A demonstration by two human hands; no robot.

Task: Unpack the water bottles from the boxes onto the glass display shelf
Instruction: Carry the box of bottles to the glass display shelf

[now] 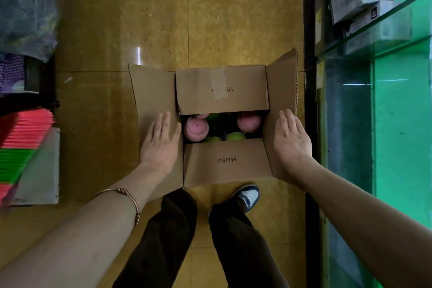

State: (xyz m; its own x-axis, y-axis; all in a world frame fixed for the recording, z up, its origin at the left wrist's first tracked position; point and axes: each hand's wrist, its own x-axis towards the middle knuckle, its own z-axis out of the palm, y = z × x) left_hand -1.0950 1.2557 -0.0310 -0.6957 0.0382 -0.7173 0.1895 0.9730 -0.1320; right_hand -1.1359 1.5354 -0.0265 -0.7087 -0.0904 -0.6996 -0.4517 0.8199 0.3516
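Your left hand lay flat, fingers straight, on the left flap of a brown cardboard box on the floor. Pink bottle caps showed through the middle gap. Your right hand pressed flat against the right flap.

Pink-capped bottles upright inside half-open cardboard box
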